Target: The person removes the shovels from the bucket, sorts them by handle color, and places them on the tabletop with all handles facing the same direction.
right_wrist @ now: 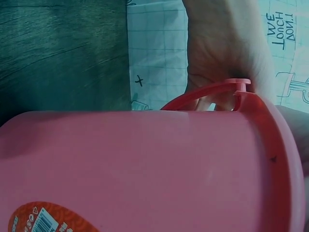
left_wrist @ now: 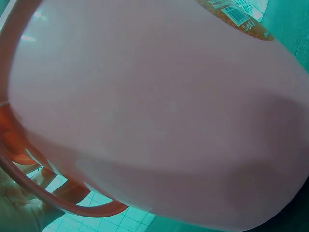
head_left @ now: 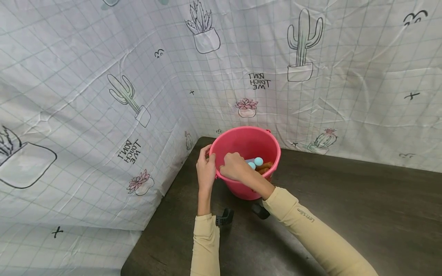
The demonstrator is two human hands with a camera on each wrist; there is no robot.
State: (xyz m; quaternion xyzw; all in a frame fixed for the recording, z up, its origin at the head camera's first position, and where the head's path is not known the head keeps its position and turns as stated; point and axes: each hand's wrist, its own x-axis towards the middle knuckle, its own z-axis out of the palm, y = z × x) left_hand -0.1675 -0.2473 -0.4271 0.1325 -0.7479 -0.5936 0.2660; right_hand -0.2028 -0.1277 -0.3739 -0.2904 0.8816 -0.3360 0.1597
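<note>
A pink bucket (head_left: 246,191) stands on the dark table, its mouth facing up. My left hand (head_left: 206,168) grips its left rim, thumb over the edge; in the right wrist view that hand (right_wrist: 224,53) shows behind the bucket's red handle (right_wrist: 203,93). My right hand (head_left: 236,167) reaches over the near rim into the mouth, knuckles up and fingers bent. Its fingertips are hidden, so I cannot tell whether they hold anything. Beside it, inside the bucket, lie light blue balls (head_left: 258,161) and brown pieces (head_left: 264,168). The bucket wall (left_wrist: 154,111) fills most of the left wrist view.
White cloth (head_left: 221,84) printed with cacti hangs behind and to the left, close to the bucket. Dark wood-grain tabletop (head_left: 345,199) extends right and toward me. An orange label (right_wrist: 43,217) is stuck on the bucket's outside.
</note>
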